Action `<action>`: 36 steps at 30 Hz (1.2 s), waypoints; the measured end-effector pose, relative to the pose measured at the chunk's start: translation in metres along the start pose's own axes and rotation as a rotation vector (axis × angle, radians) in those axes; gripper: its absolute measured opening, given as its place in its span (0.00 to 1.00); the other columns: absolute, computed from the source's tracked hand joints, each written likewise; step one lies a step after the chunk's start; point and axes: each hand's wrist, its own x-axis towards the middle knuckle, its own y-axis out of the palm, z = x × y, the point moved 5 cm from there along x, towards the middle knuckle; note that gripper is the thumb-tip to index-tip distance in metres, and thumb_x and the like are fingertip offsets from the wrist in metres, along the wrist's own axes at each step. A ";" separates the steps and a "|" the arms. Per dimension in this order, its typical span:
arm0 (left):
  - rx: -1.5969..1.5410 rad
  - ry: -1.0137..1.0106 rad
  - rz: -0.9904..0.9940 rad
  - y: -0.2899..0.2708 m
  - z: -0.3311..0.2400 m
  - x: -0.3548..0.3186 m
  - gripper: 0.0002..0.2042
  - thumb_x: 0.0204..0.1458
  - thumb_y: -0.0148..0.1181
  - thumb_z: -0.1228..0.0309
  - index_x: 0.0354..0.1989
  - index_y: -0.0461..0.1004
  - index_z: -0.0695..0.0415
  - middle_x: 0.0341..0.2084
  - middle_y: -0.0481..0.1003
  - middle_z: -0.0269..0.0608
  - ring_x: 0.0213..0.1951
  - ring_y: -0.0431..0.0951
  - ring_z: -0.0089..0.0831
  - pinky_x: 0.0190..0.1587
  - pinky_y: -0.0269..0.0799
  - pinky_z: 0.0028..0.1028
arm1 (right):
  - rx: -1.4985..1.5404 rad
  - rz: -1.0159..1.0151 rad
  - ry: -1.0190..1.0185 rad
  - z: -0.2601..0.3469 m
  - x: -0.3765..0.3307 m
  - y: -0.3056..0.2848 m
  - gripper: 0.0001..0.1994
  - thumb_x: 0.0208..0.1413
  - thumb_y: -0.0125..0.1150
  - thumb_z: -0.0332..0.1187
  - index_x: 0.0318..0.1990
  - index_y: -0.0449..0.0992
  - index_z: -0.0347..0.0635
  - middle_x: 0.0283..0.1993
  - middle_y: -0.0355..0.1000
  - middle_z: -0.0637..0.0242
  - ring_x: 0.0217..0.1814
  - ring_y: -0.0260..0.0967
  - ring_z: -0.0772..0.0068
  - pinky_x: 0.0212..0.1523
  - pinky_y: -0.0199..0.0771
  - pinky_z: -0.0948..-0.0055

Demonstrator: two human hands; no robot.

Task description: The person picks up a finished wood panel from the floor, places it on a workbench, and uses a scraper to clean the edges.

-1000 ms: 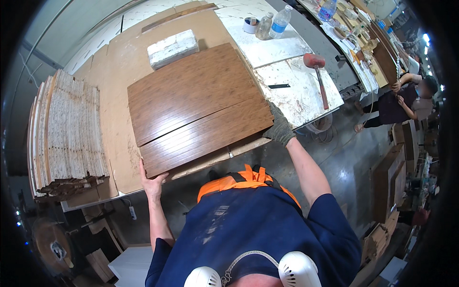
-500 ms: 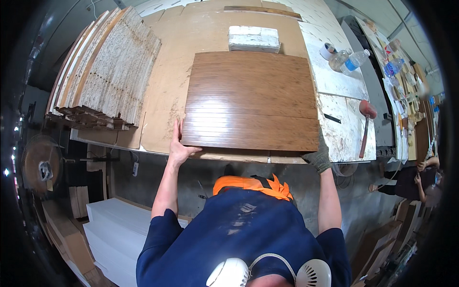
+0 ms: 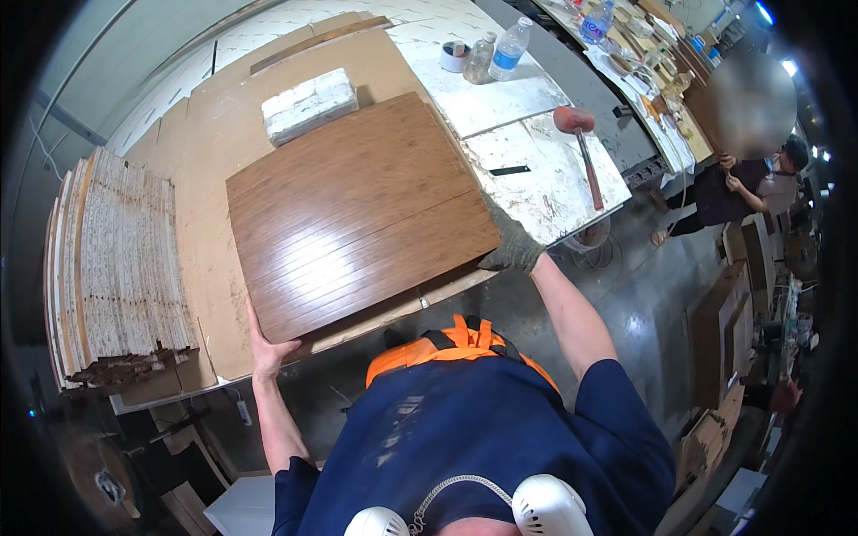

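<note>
A brown wood-grain panel (image 3: pixel 357 214) with fine grooves lies over the cardboard-covered workbench, and a dark shadow shows under its near edge. My bare left hand (image 3: pixel 266 347) grips its near left corner, with the fingers along the left side and the thumb at the front edge. At the near right corner, my right hand (image 3: pixel 516 243) in a grey-green work glove is closed around the edge. Its fingertips are partly hidden by the panel. Just beyond the far edge sits a white wrapped block (image 3: pixel 309 105).
Stacked board pieces (image 3: pixel 125 259) stand at the left on the cardboard (image 3: pixel 201 223). To the right lie a red-headed mallet (image 3: pixel 585 156) and a flat black strip (image 3: pixel 509 170). Plastic bottles (image 3: pixel 510 52) and a tape roll (image 3: pixel 454 57) stand farther back. Another person (image 3: pixel 751 192) stands at the far right.
My view has turned, so bench and panel now appear slanted and farther left. Both hands stay at the panel's near corners. The person at the right shows more fully.
</note>
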 end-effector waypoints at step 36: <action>-0.006 -0.003 -0.282 0.005 0.020 -0.028 0.49 0.27 0.64 0.90 0.65 0.49 0.56 0.56 0.60 0.41 0.54 0.64 0.34 0.54 0.65 0.29 | -0.053 -0.152 0.147 0.017 -0.023 0.008 0.53 0.26 0.71 0.29 0.67 0.47 0.46 0.65 0.53 0.52 0.67 0.50 0.53 0.66 0.52 0.67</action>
